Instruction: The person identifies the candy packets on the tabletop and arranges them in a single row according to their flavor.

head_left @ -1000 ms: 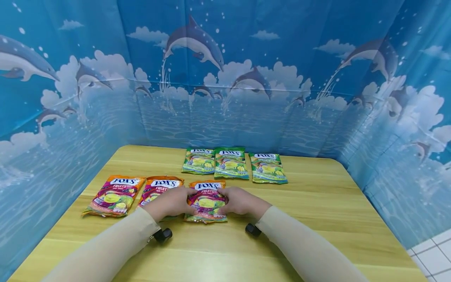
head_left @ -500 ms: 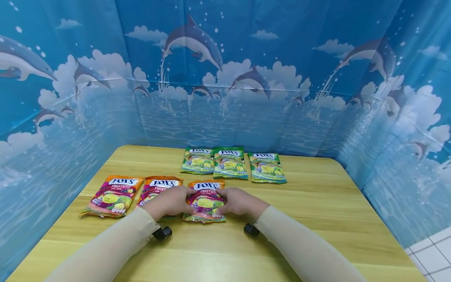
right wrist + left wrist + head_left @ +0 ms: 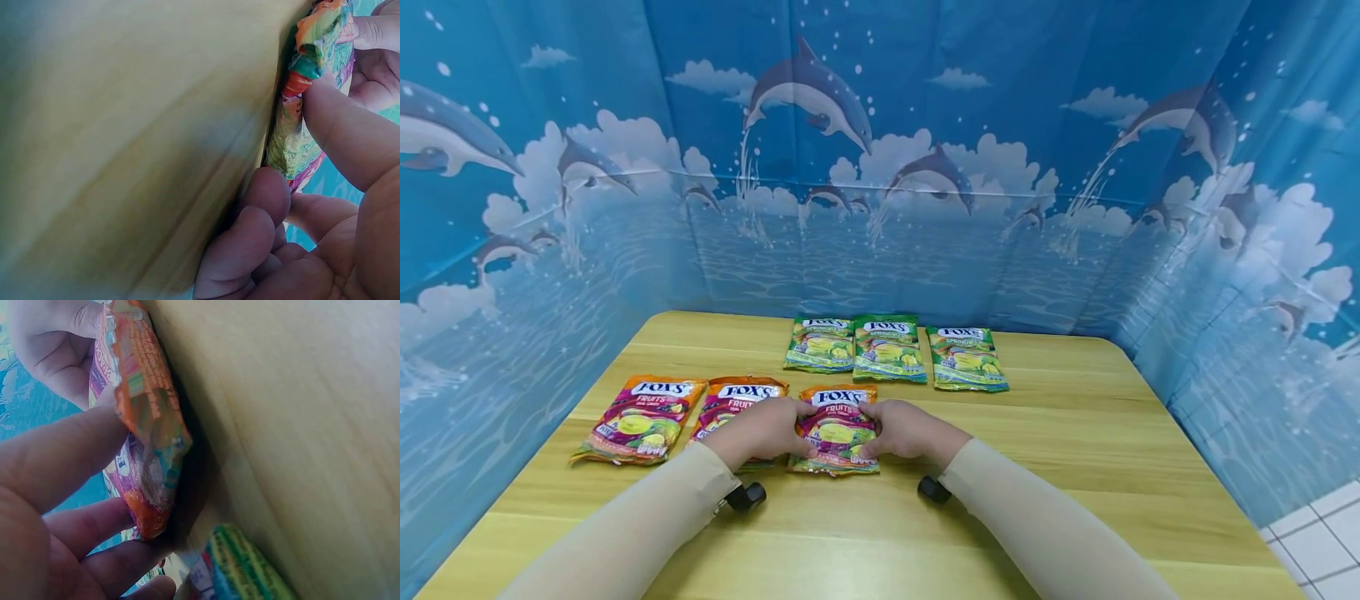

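Note:
An orange and purple Fox's Fruits candy bag (image 3: 837, 432) lies face up on the wooden table between both hands. My left hand (image 3: 765, 429) grips its left edge, thumb near the lower corner and fingers higher up. The right hand (image 3: 916, 430) holds the opposite edge in the same way. In the left wrist view the crimped end of the candy bag (image 3: 150, 412) shows beside the thumb. The right wrist view has the candy bag (image 3: 290, 131) between thumb and fingers, close to the tabletop. Partly behind my left hand is a second Fruits bag (image 3: 741, 398).
A third Fruits bag (image 3: 638, 421) lies at the far left. Along the back of the table (image 3: 1075, 433) are three green Fox's candy bags, the left (image 3: 822, 343), middle (image 3: 889, 350) and right one (image 3: 966, 358). A dolphin-printed curtain (image 3: 880, 242) surrounds the table.
Both hands keep their hold on the candy bag, which stays in place. Only a slight shift of the head view is visible.

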A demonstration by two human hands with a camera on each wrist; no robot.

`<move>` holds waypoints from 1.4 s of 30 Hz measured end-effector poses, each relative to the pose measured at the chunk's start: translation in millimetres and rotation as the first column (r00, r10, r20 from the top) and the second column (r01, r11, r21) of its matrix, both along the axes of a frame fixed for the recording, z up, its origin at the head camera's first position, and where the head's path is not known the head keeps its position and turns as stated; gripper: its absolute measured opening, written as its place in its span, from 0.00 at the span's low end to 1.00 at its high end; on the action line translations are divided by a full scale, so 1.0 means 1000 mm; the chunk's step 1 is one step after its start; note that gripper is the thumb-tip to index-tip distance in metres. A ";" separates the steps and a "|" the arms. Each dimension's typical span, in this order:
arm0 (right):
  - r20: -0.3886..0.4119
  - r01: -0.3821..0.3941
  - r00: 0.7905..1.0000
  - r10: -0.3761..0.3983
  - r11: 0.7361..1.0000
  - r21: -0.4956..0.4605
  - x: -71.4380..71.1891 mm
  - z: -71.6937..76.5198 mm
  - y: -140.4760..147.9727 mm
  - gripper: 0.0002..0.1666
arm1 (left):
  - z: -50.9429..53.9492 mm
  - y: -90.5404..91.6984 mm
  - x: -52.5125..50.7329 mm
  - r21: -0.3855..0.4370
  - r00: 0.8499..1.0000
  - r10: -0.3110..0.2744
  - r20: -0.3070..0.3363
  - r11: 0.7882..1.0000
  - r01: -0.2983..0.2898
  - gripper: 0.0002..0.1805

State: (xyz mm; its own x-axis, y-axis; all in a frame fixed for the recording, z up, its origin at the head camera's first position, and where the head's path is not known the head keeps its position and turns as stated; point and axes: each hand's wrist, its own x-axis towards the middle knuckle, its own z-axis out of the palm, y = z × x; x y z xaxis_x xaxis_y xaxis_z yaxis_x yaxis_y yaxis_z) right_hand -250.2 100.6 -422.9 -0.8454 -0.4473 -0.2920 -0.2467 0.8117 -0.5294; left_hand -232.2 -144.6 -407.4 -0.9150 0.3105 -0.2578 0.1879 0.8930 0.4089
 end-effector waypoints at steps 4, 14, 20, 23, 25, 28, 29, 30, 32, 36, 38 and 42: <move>0.001 -0.003 1.000 0.003 1.000 -0.003 0.000 -0.001 0.000 0.49 | 0.000 0.000 0.000 0.001 1.000 0.002 0.006 1.000 -0.002 0.41; -0.006 -0.004 1.000 0.004 1.000 0.004 -0.002 -0.003 0.000 0.49 | 0.000 0.000 -0.001 0.007 1.000 -0.001 0.006 1.000 0.001 0.41; -0.005 -0.003 1.000 0.003 1.000 0.008 -0.003 -0.003 0.001 0.49 | 0.001 0.000 0.000 0.020 1.000 0.000 0.005 1.000 0.000 0.40; -0.007 -0.005 1.000 0.005 1.000 0.009 -0.003 -0.003 0.001 0.49 | 0.002 0.000 0.000 0.015 1.000 0.000 0.005 1.000 0.000 0.40; -0.006 -0.004 1.000 0.004 1.000 0.008 -0.002 -0.002 0.000 0.49 | 0.002 0.000 0.000 0.011 1.000 0.000 0.006 1.000 0.000 0.40; -0.006 -0.003 1.000 0.004 1.000 0.005 -0.002 -0.002 0.000 0.49 | 0.003 -0.001 0.000 0.007 1.000 0.000 0.008 1.000 0.000 0.40; -0.007 -0.003 1.000 0.003 1.000 0.005 -0.002 -0.002 0.000 0.49 | 0.002 -0.001 0.000 0.006 1.000 -0.002 0.007 1.000 0.002 0.40; -0.008 -0.005 1.000 0.005 1.000 0.005 -0.002 -0.002 0.000 0.49 | 0.002 -0.001 -0.001 0.008 1.000 0.001 0.009 1.000 -0.001 0.40; -0.009 -0.008 1.000 0.008 1.000 0.005 -0.002 -0.002 0.000 0.49 | 0.001 -0.001 -0.001 0.011 1.000 0.003 0.011 1.000 -0.003 0.40; -0.010 -0.013 1.000 0.013 1.000 0.005 -0.003 -0.003 0.000 0.49 | 0.000 -0.001 -0.001 0.012 1.000 0.002 0.012 1.000 -0.002 0.40; -0.009 -0.013 1.000 0.013 1.000 0.003 -0.003 -0.003 0.000 0.49 | 0.000 -0.001 -0.001 0.015 1.000 0.003 0.012 1.000 -0.004 0.40; -0.009 -0.015 1.000 0.015 1.000 0.006 -0.003 -0.003 0.001 0.49 | 0.000 -0.001 -0.002 0.017 1.000 0.003 0.014 1.000 -0.003 0.40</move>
